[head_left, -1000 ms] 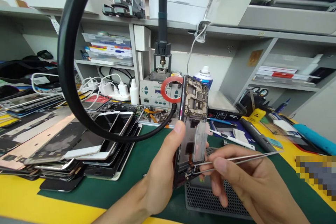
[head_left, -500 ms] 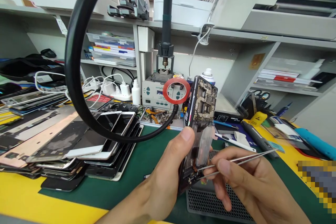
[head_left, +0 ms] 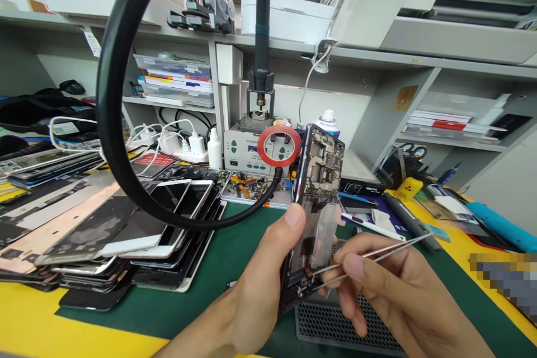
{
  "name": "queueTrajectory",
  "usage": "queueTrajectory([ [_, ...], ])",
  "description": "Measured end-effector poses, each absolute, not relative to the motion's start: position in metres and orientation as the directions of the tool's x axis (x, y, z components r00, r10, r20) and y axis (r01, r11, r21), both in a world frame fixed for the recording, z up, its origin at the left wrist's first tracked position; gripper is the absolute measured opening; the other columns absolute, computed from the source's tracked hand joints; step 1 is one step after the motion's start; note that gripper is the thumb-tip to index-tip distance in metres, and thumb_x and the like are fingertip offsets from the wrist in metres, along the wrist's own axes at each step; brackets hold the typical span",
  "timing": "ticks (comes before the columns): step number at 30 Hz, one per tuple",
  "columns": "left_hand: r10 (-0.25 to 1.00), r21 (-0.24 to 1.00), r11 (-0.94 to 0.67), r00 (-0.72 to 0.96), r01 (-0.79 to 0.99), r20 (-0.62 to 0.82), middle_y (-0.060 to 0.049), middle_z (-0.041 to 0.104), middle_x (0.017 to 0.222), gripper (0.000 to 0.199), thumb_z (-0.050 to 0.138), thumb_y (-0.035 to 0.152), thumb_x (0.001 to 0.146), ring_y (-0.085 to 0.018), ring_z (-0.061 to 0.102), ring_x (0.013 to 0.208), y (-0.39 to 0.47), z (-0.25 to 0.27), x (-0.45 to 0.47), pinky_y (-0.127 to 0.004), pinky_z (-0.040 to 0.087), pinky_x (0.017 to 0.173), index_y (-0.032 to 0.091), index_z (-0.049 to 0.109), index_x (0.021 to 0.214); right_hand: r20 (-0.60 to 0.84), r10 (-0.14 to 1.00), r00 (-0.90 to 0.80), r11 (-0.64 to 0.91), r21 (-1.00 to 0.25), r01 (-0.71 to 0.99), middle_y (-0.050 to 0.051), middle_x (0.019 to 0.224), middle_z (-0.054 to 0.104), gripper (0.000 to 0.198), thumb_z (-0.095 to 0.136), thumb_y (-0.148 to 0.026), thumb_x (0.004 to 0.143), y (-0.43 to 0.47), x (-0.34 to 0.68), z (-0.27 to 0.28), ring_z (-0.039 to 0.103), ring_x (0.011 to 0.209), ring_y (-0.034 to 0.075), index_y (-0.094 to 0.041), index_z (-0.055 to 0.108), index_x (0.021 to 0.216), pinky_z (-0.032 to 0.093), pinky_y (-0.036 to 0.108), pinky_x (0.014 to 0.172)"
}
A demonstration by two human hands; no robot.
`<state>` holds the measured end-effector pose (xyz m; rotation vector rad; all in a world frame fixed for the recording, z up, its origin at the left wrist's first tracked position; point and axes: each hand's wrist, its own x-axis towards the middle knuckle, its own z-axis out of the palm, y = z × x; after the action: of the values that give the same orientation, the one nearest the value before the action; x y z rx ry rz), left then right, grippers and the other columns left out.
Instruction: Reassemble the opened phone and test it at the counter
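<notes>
An opened smartphone point(head_left: 325, 170), its circuit board bare at the upper end, is tilted up in my left hand point(head_left: 266, 271). My left thumb presses along its near edge, and the fingers behind it are mostly hidden. A pale translucent strip point(head_left: 324, 235) lies along the phone's middle. Between the thumb and fingers of my right hand point(head_left: 386, 279) is a pair of metal tweezers point(head_left: 392, 250). The tweezer tips are at small parts near the phone's lower end; whether they pinch anything is too small to tell. A dark perforated mat point(head_left: 335, 327) lies below both hands.
Stacks of phones and screens point(head_left: 168, 224) cover the left of the green mat point(head_left: 235, 235). A thick black hose point(head_left: 111, 95) loops in front of a soldering station point(head_left: 239, 148). A parts tray point(head_left: 272, 194) sits behind; a white pen-like tool point(head_left: 373, 226) lies to the right.
The whole view has shifted slightly, so everything sits a little further left. Both hands keep their grips, and the tweezer tips stay near the phone's lower end.
</notes>
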<state>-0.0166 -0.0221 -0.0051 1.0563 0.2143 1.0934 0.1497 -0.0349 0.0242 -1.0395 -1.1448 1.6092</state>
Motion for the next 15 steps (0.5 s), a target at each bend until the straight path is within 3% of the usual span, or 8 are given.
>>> queueTrajectory([
  [15, 0.831, 0.790, 0.132, 0.501, -0.599, 0.241, -0.013, 0.070, 0.086, 0.071, 0.019, 0.061, 0.101, -0.027, 0.068, 0.086, -0.0226, 0.0062, -0.0152, -0.036, 0.050, 0.080, 0.008, 0.066, 0.105, -0.118, 0.946, -0.301, -0.185, -0.961, -0.206, 0.006, 0.071, 0.072, 0.019, 0.084, -0.037, 0.075, -0.0341, 0.1504, 0.0267, 0.062, 0.054, 0.013, -0.019, 0.079, 0.074, 0.051, 0.019, 0.044],
])
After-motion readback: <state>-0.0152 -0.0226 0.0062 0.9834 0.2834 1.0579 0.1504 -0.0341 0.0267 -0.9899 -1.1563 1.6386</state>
